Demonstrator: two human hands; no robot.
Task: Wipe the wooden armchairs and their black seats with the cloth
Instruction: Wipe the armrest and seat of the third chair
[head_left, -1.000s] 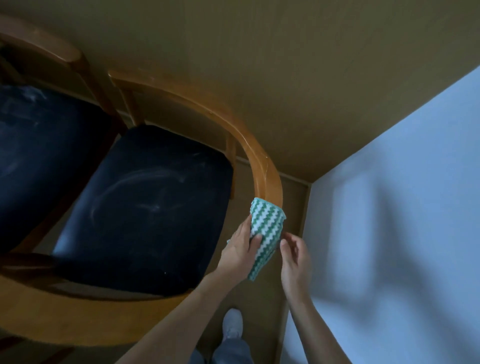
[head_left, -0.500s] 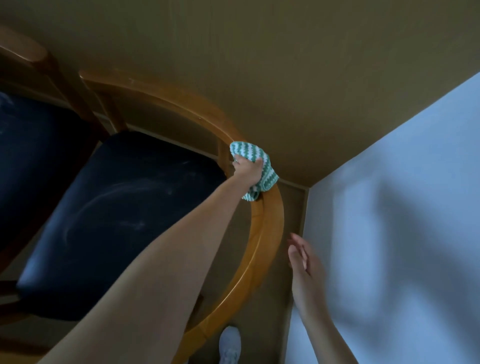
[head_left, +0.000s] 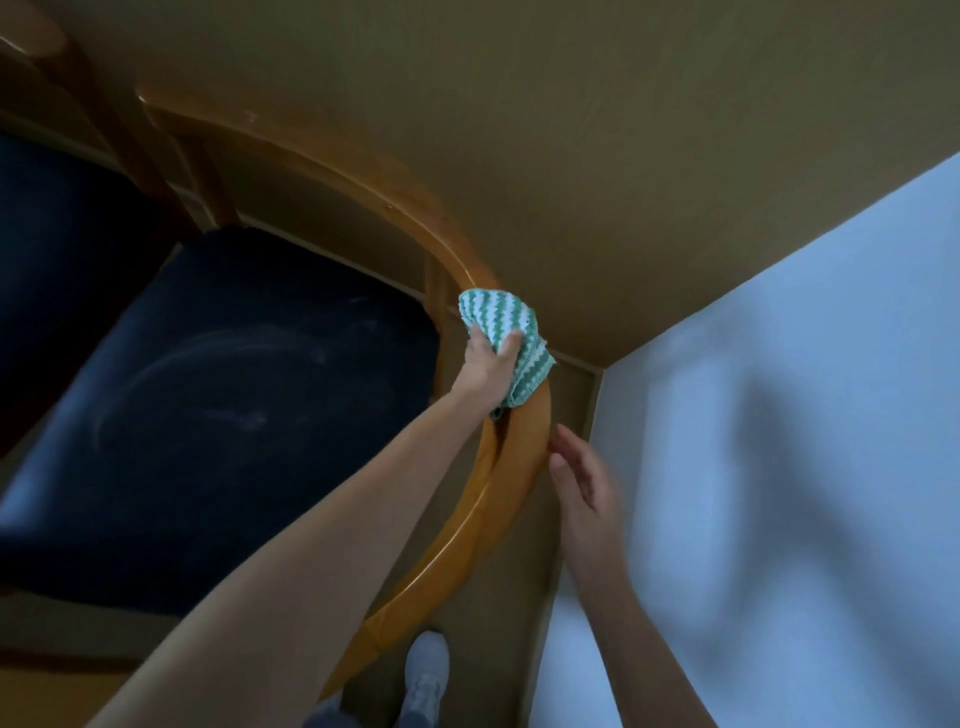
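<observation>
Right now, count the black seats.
2. The near black seat sits inside the curved armrest; the far black seat is at the left edge, cropped. More may be hidden.

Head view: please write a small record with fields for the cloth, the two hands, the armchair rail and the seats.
cloth: green-and-white zigzag cloth, bunched on the curved wooden rail
left hand: left hand grips the cloth against the rail
right hand: right hand open, fingers straight, beside the rail's outer edge; contact unclear
seat: black seat shows pale smears
second chair: second black seat at left, partly in view
</observation>
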